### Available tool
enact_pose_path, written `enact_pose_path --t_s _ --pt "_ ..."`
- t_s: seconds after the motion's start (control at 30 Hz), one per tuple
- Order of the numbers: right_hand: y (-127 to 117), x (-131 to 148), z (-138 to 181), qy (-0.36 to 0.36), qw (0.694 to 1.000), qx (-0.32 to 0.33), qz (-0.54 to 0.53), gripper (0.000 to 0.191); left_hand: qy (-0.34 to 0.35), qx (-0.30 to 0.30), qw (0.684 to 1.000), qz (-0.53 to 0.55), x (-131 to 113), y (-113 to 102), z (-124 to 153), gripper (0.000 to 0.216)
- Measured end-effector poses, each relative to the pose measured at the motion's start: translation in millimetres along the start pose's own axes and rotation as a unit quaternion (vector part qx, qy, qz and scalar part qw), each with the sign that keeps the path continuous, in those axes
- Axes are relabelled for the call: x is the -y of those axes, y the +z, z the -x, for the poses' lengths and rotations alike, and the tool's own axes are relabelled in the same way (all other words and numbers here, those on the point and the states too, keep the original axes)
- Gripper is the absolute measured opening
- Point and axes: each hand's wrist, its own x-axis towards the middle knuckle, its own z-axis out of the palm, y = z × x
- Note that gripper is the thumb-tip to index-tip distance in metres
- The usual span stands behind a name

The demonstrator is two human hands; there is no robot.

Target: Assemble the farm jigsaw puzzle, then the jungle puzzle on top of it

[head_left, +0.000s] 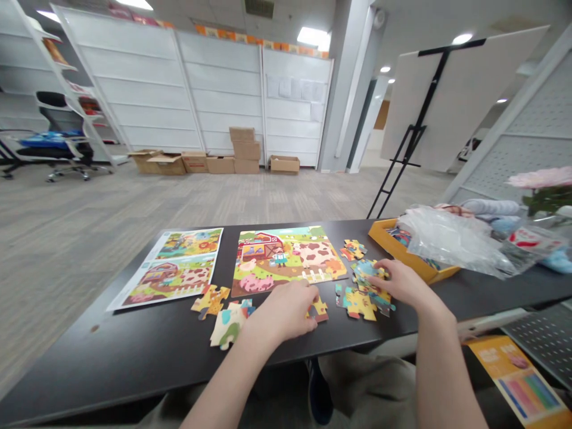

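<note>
The left hand (pixel 295 310) curls over a puzzle piece (pixel 320 309) and the half-curled right hand (pixel 403 285) touches the piece pile (pixel 363 302) beneath it, both grips indeterminable; sideways dragging could scatter the pile.

Ceiling lights (pixel 313 37) are casting bright, fairly even light.
They are glaring white overhead, while the plastic bag (pixel 456 235) is catching pale highlights; the wide view is stretching the shelving (pixel 129 77) and white board (pixel 473 95) toward the edges, and distant detail is looking soft.
</note>
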Motion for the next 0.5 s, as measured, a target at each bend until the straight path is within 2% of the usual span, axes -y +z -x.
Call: enact_pose_path --t_s 0.1,0.23,0.33,0.5 --pt "7.9 0.1 -3.2 0.000 1.000 -0.005 -0.003 0.051 -0.008 0.013 1.000 -0.005 1.1 0.1 -5.4 0.034" --pt "12.5 3.9 -6.6 -0.003 0.999 0.003 -0.034 0.048 -0.006 0.008 1.000 -0.009 -4.5 0.0 -11.8 0.036" --pt "14.5 8.0 -8.3 -0.016 0.999 0.010 -0.047 0.042 0.027 -0.023 0.999 -0.004 -14.2 2.6 -20.0 0.032" --pt "17.0 12.2 -8.7 -0.055 0.997 -0.025 -0.053 0.041 0.080 -0.047 0.996 0.001 -27.4 15.8 -40.3 0.033"
